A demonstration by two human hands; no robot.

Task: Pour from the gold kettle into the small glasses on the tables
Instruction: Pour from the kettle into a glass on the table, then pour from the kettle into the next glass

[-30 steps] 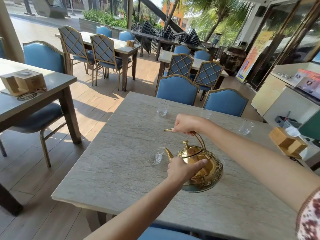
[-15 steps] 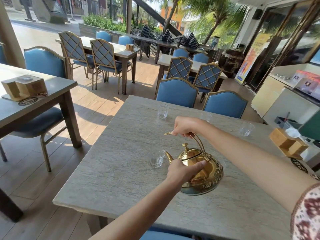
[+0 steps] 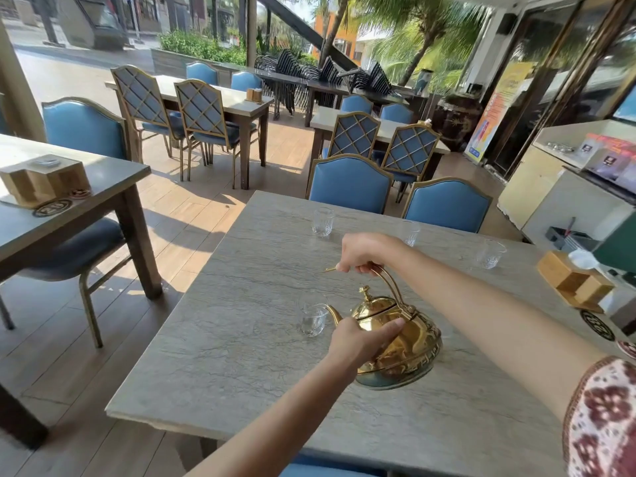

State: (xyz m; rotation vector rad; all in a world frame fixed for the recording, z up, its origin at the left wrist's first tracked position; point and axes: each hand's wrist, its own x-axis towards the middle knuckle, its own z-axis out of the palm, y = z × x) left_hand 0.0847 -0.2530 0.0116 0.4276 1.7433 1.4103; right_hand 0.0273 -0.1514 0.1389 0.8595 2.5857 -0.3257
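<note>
The gold kettle [image 3: 409,342] is tilted to the left above the grey stone table [image 3: 241,339]. My right hand [image 3: 364,253] grips its arched handle from above. My left hand [image 3: 358,342] presses against the kettle's near side, just behind the spout. The spout tip sits at the rim of a small glass [image 3: 312,320], which has a little clear liquid at its bottom. Three more small glasses stand farther back: one at the far left [image 3: 322,222], one partly hidden behind my right hand [image 3: 411,233], and one at the right [image 3: 490,253].
A wooden napkin holder [image 3: 574,282] and a round coaster [image 3: 597,325] sit at the table's right edge. Two blue chairs [image 3: 349,185] face me across the table. Another table [image 3: 62,201] with a wooden box stands to the left, across a wooden floor aisle.
The kettle has stayed tilted at the near glass with both hands in place. The camera view has shifted slightly; the liquid in the glass looks a little higher.
</note>
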